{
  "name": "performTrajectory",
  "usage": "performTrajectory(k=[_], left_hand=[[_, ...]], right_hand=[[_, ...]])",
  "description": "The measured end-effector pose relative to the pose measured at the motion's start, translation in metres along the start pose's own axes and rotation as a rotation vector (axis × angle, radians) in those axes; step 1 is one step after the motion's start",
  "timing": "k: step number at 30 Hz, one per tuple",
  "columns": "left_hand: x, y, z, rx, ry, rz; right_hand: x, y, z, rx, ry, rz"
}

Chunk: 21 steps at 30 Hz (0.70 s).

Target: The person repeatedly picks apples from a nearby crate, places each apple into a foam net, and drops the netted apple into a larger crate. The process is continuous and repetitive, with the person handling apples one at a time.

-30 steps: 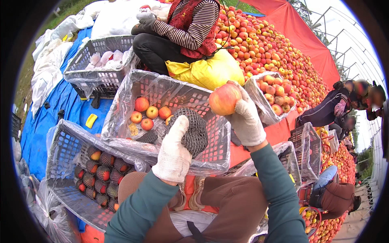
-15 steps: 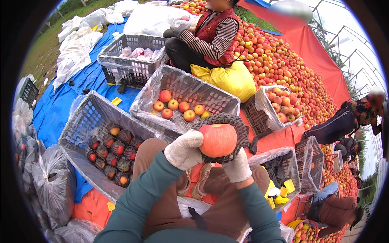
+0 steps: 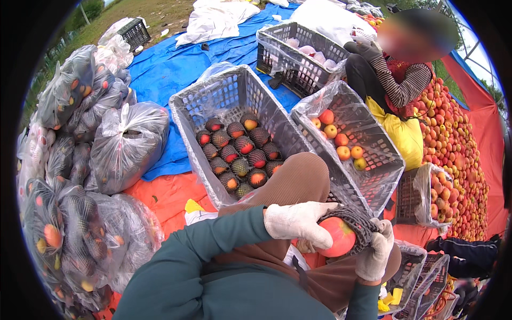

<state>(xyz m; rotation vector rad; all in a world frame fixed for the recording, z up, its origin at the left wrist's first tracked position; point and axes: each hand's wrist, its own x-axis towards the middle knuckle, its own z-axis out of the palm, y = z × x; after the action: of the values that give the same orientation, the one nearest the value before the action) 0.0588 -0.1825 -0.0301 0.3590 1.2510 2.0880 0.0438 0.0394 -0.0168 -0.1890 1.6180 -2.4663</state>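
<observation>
A red apple (image 3: 337, 238) is between my two gloved hands, above my lap. My left hand (image 3: 300, 222), in a white work glove, grips it from the left, with the thumb on its near side. A dark foam net sleeve (image 3: 361, 223) wraps the apple's far and right side, leaving the front bare. My right hand (image 3: 376, 248), also gloved, pinches the sleeve's edge on the right. Beyond my knee, a lined dark crate (image 3: 185, 124) holds rows of apples in dark nets (image 3: 240, 145). To its right, another lined crate (image 3: 388, 172) holds several bare apples (image 3: 343, 140).
Bulging plastic bags of netted apples (image 3: 129, 146) crowd the left side. Blue sheeting (image 3: 154, 74) and orange sheeting (image 3: 170, 194) cover the ground. A co-worker (image 3: 402, 80) sits at the upper right by a big apple pile (image 3: 458, 165). Crates with yellow pieces (image 3: 393, 296) stand lower right.
My view has swung left, so the crates appear farther right and more bags show. The apple has turned and tilted between my hands, with the sleeve now along its far right side.
</observation>
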Motion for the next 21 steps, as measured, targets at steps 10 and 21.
performTrajectory(k=[10,21], left_hand=[[0.042,0.015,-0.008,-0.179,0.629,0.661],[0.033,0.013,-0.038,-0.44,0.535,0.516]], right_hand=[[0.014,0.007,0.049,-1.284,-0.714,-0.666],[0.073,0.007,0.059,-1.192,-0.462,-0.642]])
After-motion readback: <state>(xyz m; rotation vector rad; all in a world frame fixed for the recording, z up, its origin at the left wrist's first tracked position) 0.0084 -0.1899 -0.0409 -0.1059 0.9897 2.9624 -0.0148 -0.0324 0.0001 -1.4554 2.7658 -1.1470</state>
